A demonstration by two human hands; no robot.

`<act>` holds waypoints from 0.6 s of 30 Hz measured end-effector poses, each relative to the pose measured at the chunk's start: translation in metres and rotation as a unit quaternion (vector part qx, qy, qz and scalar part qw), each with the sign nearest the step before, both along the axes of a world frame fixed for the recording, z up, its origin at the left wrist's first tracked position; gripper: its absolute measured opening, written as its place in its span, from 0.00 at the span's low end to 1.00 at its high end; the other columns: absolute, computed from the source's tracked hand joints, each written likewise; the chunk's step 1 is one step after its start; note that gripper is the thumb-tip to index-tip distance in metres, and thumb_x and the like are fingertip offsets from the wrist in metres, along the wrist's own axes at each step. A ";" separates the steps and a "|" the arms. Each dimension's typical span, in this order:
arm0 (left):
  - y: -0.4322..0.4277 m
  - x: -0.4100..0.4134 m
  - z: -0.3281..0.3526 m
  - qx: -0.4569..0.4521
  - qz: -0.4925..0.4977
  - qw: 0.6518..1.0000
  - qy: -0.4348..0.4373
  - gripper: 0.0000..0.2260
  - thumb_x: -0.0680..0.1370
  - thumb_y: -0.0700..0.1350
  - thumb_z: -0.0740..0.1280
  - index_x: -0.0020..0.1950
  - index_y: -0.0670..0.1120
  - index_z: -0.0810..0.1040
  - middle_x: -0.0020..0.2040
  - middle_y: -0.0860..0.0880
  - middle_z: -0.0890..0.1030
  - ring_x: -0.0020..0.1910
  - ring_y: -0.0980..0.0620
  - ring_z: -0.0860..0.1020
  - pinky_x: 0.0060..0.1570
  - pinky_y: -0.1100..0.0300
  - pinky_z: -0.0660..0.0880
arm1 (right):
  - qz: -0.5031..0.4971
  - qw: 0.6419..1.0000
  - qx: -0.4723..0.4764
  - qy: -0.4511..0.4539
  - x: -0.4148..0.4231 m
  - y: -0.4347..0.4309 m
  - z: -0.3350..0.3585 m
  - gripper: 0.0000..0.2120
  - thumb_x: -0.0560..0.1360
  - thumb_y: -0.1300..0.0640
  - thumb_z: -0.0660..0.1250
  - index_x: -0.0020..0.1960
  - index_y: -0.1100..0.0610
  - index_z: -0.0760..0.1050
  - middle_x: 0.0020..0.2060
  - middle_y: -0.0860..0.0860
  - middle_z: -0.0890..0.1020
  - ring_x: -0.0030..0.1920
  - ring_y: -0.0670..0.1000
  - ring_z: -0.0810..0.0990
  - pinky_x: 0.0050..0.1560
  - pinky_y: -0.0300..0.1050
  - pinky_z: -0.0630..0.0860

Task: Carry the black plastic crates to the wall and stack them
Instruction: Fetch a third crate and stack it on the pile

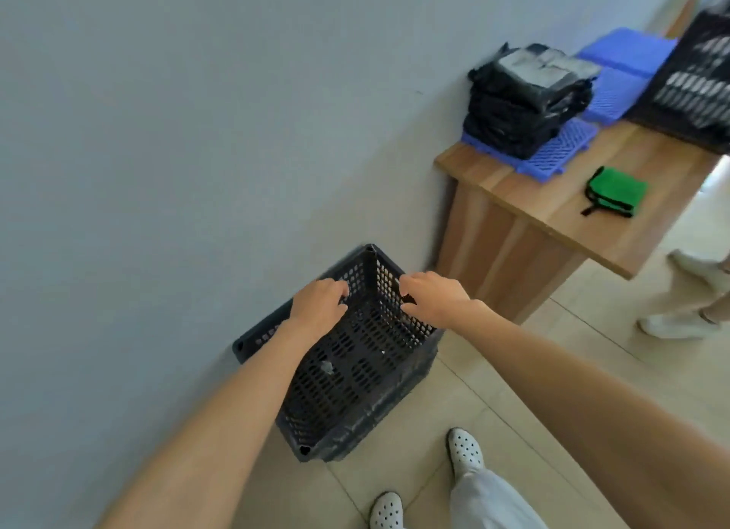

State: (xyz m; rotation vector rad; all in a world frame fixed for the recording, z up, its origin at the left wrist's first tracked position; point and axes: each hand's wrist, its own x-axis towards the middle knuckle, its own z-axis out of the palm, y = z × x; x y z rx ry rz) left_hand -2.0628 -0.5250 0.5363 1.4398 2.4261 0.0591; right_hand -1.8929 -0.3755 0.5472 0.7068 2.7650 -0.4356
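A black perforated plastic crate (355,374) sits on the tiled floor with its long side against the grey wall (158,133). Its lower outer edge shows a second dark band, so it may rest in another crate; I cannot tell. My left hand (318,305) curls its fingers over the wall-side rim near the far corner. My right hand (432,297) grips the right rim beside that same corner, fingers over the edge and thumb inside. A second black crate (695,82) stands on the wooden table at the upper right, partly cut off by the frame.
A wooden table (553,197) stands against the wall just right of the crate, carrying a pile of black bags (525,98) on blue mats (561,149) and a green cloth (616,191). Another person's feet (679,323) are at the right. My white shoes (466,449) are below.
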 end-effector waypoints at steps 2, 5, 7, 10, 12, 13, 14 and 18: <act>0.027 0.023 0.008 0.000 -0.061 0.998 0.008 0.12 0.80 0.47 0.64 0.63 0.49 0.76 0.61 0.48 0.78 0.59 0.46 0.77 0.50 0.52 0.75 | -0.054 0.999 0.004 -0.003 0.040 0.003 0.005 0.12 0.79 0.50 0.61 0.60 0.53 0.71 0.57 0.52 0.77 0.59 0.57 0.75 0.44 0.50 0.71; 0.069 0.075 0.018 0.004 -0.144 0.989 0.015 0.11 0.80 0.47 0.65 0.62 0.49 0.77 0.61 0.49 0.79 0.59 0.46 0.77 0.52 0.51 0.76 | -0.148 0.989 0.008 -0.004 0.109 0.006 0.015 0.11 0.79 0.52 0.60 0.58 0.56 0.71 0.55 0.54 0.78 0.58 0.58 0.75 0.43 0.50 0.70; 0.094 0.118 0.021 0.003 -0.199 0.980 0.009 0.11 0.80 0.48 0.65 0.62 0.49 0.77 0.59 0.50 0.80 0.58 0.46 0.78 0.53 0.51 0.76 | -0.210 0.978 -0.001 -0.013 0.160 0.005 0.020 0.10 0.79 0.52 0.60 0.57 0.55 0.71 0.55 0.54 0.78 0.57 0.58 0.76 0.46 0.50 0.72; 0.127 0.190 0.018 -0.007 -0.290 0.957 0.007 0.10 0.79 0.49 0.65 0.59 0.50 0.77 0.57 0.50 0.81 0.55 0.47 0.79 0.52 0.51 0.78 | -0.303 0.953 -0.010 -0.008 0.242 -0.002 0.023 0.12 0.79 0.51 0.61 0.60 0.54 0.72 0.58 0.53 0.77 0.59 0.57 0.76 0.52 0.51 0.75; 0.144 0.247 0.019 -0.003 -0.339 0.941 0.003 0.09 0.79 0.49 0.66 0.59 0.51 0.78 0.56 0.50 0.82 0.54 0.47 0.80 0.52 0.51 0.78 | -0.361 0.932 -0.013 0.006 0.301 -0.012 0.025 0.13 0.79 0.52 0.62 0.62 0.55 0.72 0.61 0.53 0.77 0.61 0.57 0.75 0.55 0.48 0.72; 0.150 0.278 0.021 -0.002 -0.363 0.932 -0.002 0.10 0.79 0.49 0.66 0.59 0.51 0.78 0.56 0.50 0.82 0.54 0.47 0.80 0.53 0.51 0.78 | -0.390 0.921 -0.019 0.010 0.331 -0.019 0.025 0.13 0.80 0.52 0.62 0.62 0.55 0.72 0.61 0.53 0.76 0.62 0.57 0.75 0.54 0.46 0.70; 0.155 0.311 0.022 -0.002 -0.388 0.922 -0.008 0.11 0.78 0.48 0.66 0.60 0.51 0.78 0.56 0.50 0.81 0.55 0.46 0.80 0.54 0.51 0.78 | -0.418 0.908 -0.025 0.011 0.362 -0.026 0.025 0.14 0.80 0.52 0.62 0.63 0.56 0.72 0.62 0.53 0.76 0.62 0.56 0.74 0.52 0.45 0.69; 0.166 0.450 0.023 -0.003 -0.474 0.880 -0.022 0.13 0.79 0.46 0.63 0.64 0.50 0.76 0.60 0.49 0.79 0.61 0.45 0.76 0.54 0.55 0.71 | -0.513 0.859 -0.006 -0.009 0.491 -0.057 0.024 0.13 0.79 0.49 0.62 0.61 0.53 0.73 0.60 0.51 0.78 0.60 0.56 0.77 0.53 0.48 0.73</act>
